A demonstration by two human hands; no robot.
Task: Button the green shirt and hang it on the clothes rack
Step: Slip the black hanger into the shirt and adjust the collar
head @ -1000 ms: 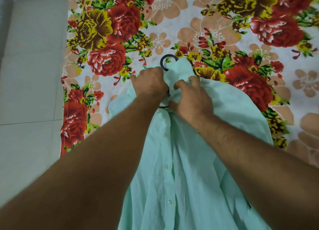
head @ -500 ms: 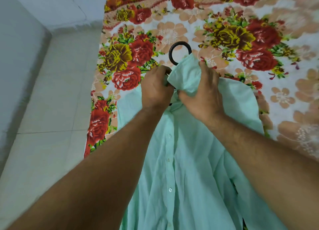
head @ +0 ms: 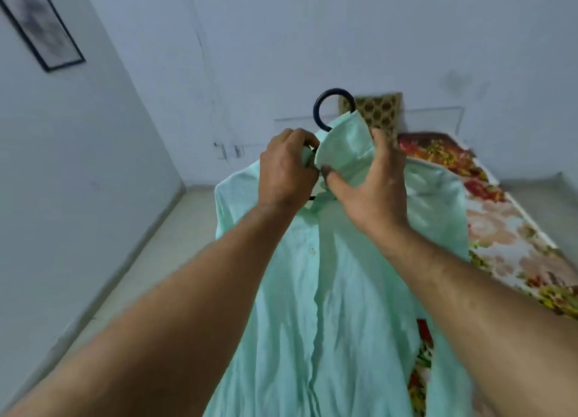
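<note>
Up it comes! A second ago the green shirt (head: pixel 328 291) lay flat on the flowered bedsheet (head: pixel 506 238); now it hangs in the air in front of the person, off the bed and swinging toward the bare wall (head: pixel 312 41). The view has tipped up with it, so the room's corner and a framed picture (head: pixel 40 25) have come into sight. To my eye that means the buttoning is finished, or close to it, and the carry to the rack has begun. No rack shows yet.

Both arms reach forward and up, wrists close together at the collar. The left hand (head: pixel 286 174) is curled tight around the neck of the hanger (head: pixel 331 108), whose dark hook stands clear above the collar. The right hand (head: pixel 372 185) pinches the collar fabric, thumb in front and fingers (head: pixel 380 140) wrapped behind. The picture is smeared by motion, so I can make out only one button on the placket; the rest I can't vouch for.
</note>
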